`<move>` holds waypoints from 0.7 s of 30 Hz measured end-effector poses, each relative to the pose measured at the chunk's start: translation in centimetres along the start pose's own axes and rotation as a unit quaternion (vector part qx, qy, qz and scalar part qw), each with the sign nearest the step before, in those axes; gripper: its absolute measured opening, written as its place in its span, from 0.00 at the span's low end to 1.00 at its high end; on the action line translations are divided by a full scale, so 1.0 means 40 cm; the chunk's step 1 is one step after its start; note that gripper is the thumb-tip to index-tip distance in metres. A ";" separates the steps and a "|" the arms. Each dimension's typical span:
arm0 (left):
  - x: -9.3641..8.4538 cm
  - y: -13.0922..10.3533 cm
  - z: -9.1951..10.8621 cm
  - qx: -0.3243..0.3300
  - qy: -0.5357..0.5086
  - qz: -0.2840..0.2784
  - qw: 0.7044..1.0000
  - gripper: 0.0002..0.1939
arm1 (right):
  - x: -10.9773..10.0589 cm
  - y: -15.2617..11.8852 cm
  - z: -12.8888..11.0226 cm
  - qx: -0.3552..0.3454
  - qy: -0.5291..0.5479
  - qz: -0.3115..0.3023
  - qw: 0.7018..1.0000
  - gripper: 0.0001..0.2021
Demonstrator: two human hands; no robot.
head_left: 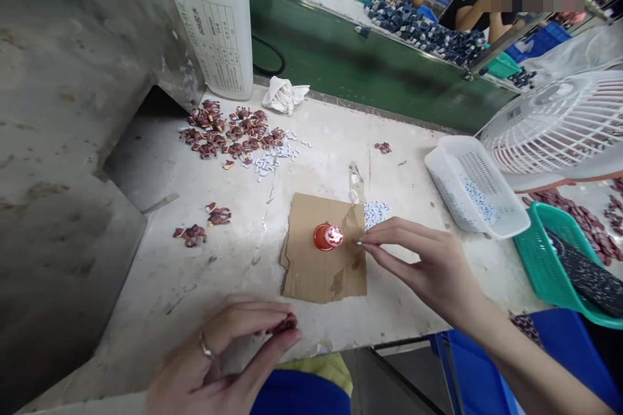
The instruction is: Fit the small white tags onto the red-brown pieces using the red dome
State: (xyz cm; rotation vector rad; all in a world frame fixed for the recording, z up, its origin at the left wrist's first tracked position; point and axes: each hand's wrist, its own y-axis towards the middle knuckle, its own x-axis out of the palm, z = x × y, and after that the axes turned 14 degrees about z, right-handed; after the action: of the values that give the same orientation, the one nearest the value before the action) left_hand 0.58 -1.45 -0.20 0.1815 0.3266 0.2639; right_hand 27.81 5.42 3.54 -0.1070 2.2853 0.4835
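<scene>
Fingertip work, both hands busy w/ tiny parts.
Left hand (228, 353) at 7 o'clock, pinched shut on dark-red piece (283, 324); right hand (428, 266) at 3, fingertips nipping small white bit (359, 242) beside red cap (327, 237) on cardboard (321, 272). Parts look light, stiff, easily dropped; best held by edges. More red pieces (228, 133) at 11, white basket (474, 185) at 2, fan (559, 126) behind. Nothing blocking btw hands.

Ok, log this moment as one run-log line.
left hand: pinching dark red piece | right hand: small white piece at fingertips, beside red cap | cap on cardboard
</scene>
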 end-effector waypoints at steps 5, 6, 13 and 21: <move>0.020 0.011 0.004 -0.079 0.004 -0.014 0.997 0.12 | 0.018 0.030 -0.027 0.019 0.027 0.026 0.999 0.07; 0.019 0.009 0.006 -0.080 -0.001 -0.017 0.997 0.12 | 0.020 0.032 -0.027 0.023 0.025 0.032 0.999 0.07; 0.021 0.000 0.010 -0.072 0.007 0.014 0.997 0.14 | 0.038 0.034 -0.018 0.016 0.032 0.021 0.999 0.06; 0.007 0.010 -0.001 0.028 0.057 -0.023 0.998 0.12 | 0.045 0.031 -0.015 -0.007 0.033 0.011 0.999 0.08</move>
State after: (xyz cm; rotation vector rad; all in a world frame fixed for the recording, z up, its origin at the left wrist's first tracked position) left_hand 0.75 -0.97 -0.22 0.2152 0.4515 0.2201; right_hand 25.87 6.48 3.01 -0.1066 2.3503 0.5147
